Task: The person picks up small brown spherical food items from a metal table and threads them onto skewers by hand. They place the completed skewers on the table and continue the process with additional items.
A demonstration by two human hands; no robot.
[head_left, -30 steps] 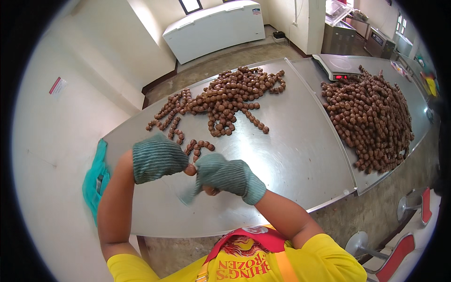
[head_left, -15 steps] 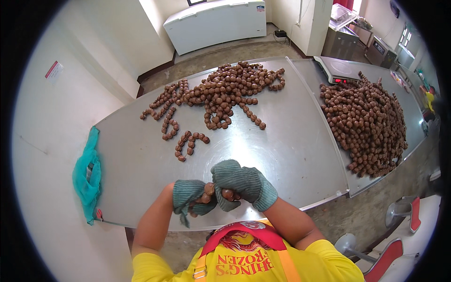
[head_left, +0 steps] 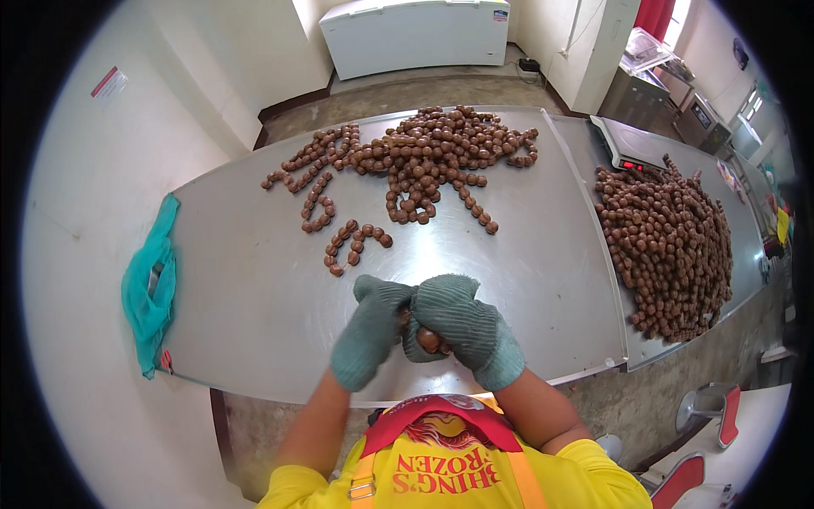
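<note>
Both my hands wear grey-green knitted gloves and meet above the near part of the metal table (head_left: 254,322). My right hand (head_left: 462,327) is closed round a few brown, round sausage links (head_left: 431,341), which show below its fingers. Pressed up against it, my left hand (head_left: 370,327) is closed too, with a bit of brown sausage at its fingertips. The gloves hide most of what lies between the hands. A short curved string of sausages (head_left: 354,244) lies just beyond them. Farther back is a heap of linked sausages (head_left: 424,157), with loose strings trailing left and toward me.
On the adjoining table at right, a larger sausage pile (head_left: 666,246) lies beside a digital scale (head_left: 632,144). A teal net cloth (head_left: 148,288) hangs at the left edge near red-handled scissors (head_left: 166,361). A white chest freezer (head_left: 415,36) stands beyond the table.
My left hand has turned and moved up and over against the right hand, covering the sausages it showed before. The right hand has shifted slightly right. The view has also shifted a little.
</note>
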